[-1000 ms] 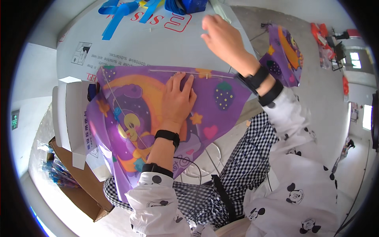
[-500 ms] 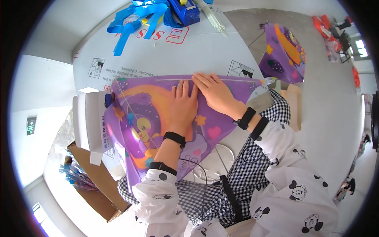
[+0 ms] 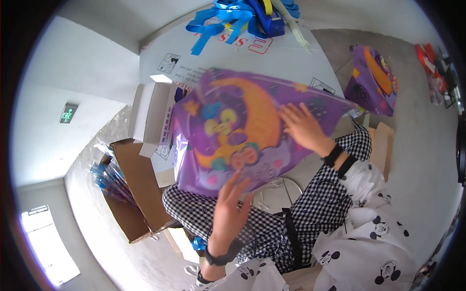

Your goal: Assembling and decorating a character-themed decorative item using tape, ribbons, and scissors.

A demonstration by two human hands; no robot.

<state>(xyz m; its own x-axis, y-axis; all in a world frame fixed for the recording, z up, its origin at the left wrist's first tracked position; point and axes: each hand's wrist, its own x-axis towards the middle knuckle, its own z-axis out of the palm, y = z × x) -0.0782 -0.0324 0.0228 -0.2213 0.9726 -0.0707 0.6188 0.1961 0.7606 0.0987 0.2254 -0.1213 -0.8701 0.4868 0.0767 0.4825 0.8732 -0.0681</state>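
A purple kite (image 3: 284, 104) printed with an orange moon and a cartoon animal spreads over the table and toward my lap. My right hand (image 3: 306, 130) is on its right part, palm down with fingers apart. My left hand (image 3: 232, 211) is at the kite's near edge, fingers spread and slightly blurred. Its fingertips overlap the print; whether they touch it I cannot tell. The kite's surface is smeared by motion.
On the board-topped table (image 3: 204, 58) lie blue ribbons (image 3: 233, 14), a blue tape dispenser (image 3: 269, 22) and pale thin rods (image 3: 296, 29). A white box (image 3: 150, 116) stands left, above a brown carton (image 3: 138, 186) of wrapped items. A similar purple kite (image 3: 371, 80) is at right.
My left hand has come off the kite's middle and drawn back toward me. My right hand has moved away from the far edge. The kite has turned and shifted, and the whole view has swung left.
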